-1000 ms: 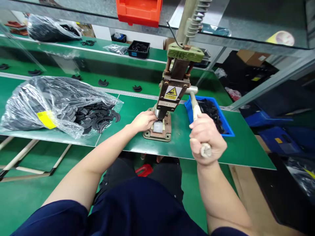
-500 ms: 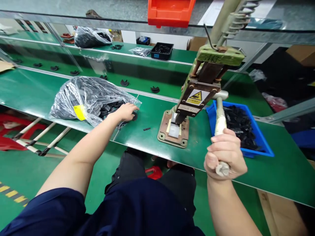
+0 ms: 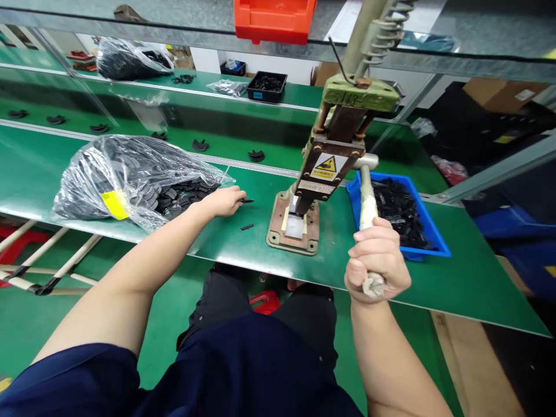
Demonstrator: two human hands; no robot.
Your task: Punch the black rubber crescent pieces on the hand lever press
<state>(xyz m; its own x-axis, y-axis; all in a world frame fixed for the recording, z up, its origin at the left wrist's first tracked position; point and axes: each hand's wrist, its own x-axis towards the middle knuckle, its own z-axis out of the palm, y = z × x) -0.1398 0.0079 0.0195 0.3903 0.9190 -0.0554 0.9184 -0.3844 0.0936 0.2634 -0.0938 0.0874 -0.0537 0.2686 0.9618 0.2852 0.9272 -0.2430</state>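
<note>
My left hand [image 3: 225, 201] pinches a small black part [image 3: 247, 201] just right of the clear plastic bag [image 3: 93, 174], which is full of black curved pieces. My right hand [image 3: 380, 259] is wrapped round the pale wrapped lever [image 3: 368, 202] of the hand press [image 3: 334, 150]. The press's base plate [image 3: 276, 227] rests on the green table, with a light block [image 3: 294, 226] under the ram. A thin black piece [image 3: 247, 227] lies on the table between my left hand and the base plate.
A blue bin [image 3: 441, 246] of black parts stands right of the press. Behind, the green conveyor [image 3: 226, 152] carries several black curved pieces. An orange bin [image 3: 274, 20] sits on the shelf above. A black tray [image 3: 256, 94] stands at the back.
My left hand has come away from the bag's opening towards the right, now with a small black part in its fingers. The whole view has shifted; my right hand still grips the lever.
</note>
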